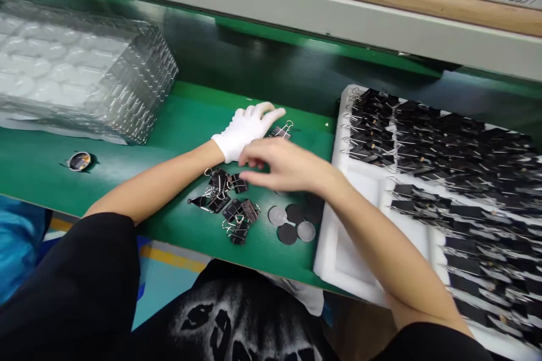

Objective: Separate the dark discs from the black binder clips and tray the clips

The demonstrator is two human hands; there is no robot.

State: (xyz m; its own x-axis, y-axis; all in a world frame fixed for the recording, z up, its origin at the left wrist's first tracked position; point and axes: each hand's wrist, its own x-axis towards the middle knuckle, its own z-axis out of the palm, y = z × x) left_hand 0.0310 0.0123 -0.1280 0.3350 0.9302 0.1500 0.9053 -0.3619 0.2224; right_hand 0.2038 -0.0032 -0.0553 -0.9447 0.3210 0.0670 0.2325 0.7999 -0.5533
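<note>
My left hand (245, 131), in a white glove, rests at the middle of the green bench. Its thumb and fingers are apart and I see nothing in them. A black binder clip (281, 132) with wire handles lies just right of it. Bare, my right hand (284, 164) crosses in front of the glove, fingers bent and thumb apart, with nothing visible between them. Below it a loose pile of black binder clips (219, 185) lies on the bench. Several black and grey round discs (287, 233) lie right of that pile, partly under my right forearm.
Stacked clear plastic trays (84, 67) stand at the left. A small round part (79, 161) held in a clip lies before them. On the right, a white foam tray (328, 237) carries rows of black clips (457, 146). A grey shelf edge (271, 8) runs across the back.
</note>
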